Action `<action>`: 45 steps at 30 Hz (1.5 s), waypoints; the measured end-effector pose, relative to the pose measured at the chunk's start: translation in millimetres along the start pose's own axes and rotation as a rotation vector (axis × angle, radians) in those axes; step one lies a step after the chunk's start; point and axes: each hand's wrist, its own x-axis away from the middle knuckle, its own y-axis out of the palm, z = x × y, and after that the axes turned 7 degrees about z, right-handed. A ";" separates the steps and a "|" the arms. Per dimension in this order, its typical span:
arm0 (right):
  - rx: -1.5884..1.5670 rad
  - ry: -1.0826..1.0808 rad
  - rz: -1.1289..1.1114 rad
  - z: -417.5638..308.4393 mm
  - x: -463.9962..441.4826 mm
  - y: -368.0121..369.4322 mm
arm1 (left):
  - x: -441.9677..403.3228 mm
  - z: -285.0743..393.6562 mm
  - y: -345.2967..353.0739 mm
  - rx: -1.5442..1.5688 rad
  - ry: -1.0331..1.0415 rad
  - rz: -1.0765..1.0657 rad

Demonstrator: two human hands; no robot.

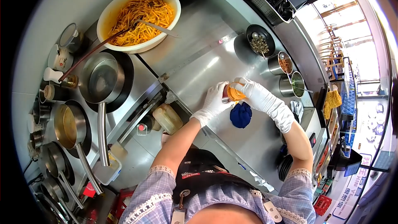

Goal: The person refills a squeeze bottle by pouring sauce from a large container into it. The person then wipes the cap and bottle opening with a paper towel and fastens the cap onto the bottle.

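My left hand (pixel 214 100), in a white glove, is closed round one side of a small jar (pixel 234 92) with an orange top. My right hand (pixel 253 95), gloved too, has its fingers on the jar's orange end. Both hands hold the jar above the steel counter (pixel 195 74). Just below the jar a crumpled dark blue cloth (pixel 241 115) lies on the counter.
At the upper left is a large white bowl (pixel 103 20) of orange shreds with long utensils. Pans (pixel 101 79) with long handles line the left. A black bowl (pixel 260 40) and two steel pots (pixel 286 86) stand at the right. A bottle (pixel 167 118) is below the counter edge.
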 end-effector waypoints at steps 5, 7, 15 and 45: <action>0.014 -0.189 0.100 6.0 0.9 3.6 | 0.0 -0.7 0.4 0.000 -0.010 -0.003; 0.058 -0.153 0.053 4.7 0.2 2.4 | -0.1 -1.4 1.9 0.014 -0.009 0.001; 0.398 0.471 -0.374 -4.2 -15.0 -4.0 | 1.2 -14.7 13.1 0.024 0.009 0.022; 0.135 -0.162 -0.079 6.1 -7.1 -3.9 | -1.3 -14.4 7.6 -0.038 0.020 -0.033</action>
